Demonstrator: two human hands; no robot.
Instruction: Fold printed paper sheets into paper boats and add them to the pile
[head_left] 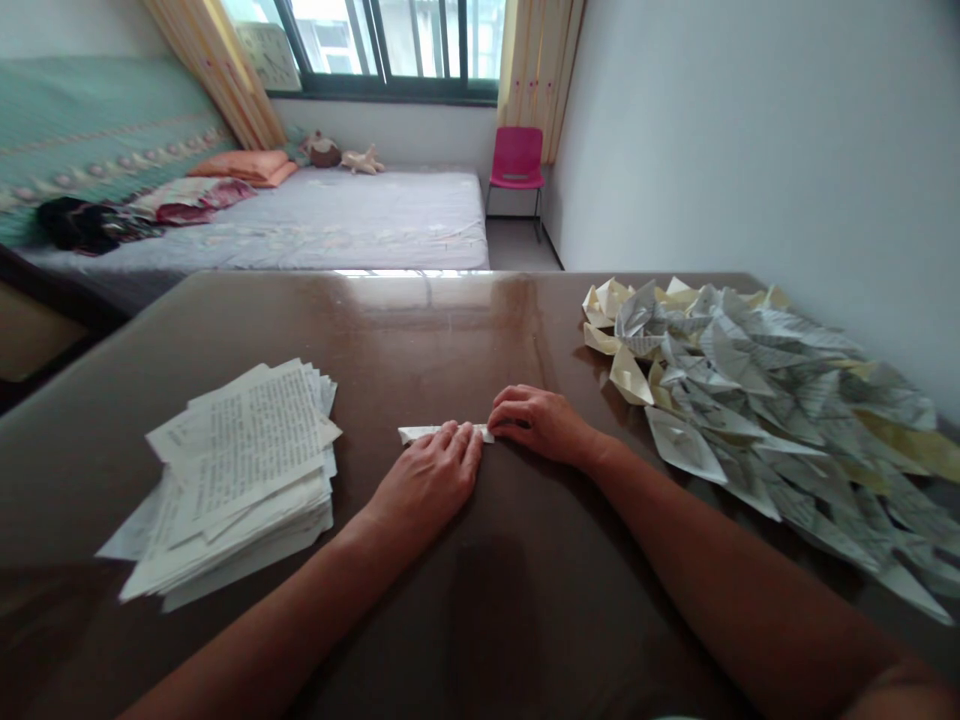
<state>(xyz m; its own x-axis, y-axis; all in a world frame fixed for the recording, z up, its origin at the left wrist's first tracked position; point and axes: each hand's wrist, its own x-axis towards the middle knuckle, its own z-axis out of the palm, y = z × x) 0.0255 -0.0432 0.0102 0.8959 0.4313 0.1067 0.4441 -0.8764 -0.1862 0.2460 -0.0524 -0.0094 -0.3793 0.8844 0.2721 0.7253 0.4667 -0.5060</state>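
Observation:
A narrow strip of folded paper lies flat on the brown table in front of me. My left hand rests across its middle, fingers stretched out flat and pressing it down. At the strip's right end, my right hand has its fingers curled and closed on the paper's edge; the fingertips are partly hidden. Part of the strip is covered by both hands. To the left sits a loose stack of printed paper sheets. On the right spreads a large heap of folded paper boats, white and cream.
The glossy brown table reaches to a far edge facing a bed. A pink chair stands by the window wall. Along the right side, a white wall runs beside the paper heap.

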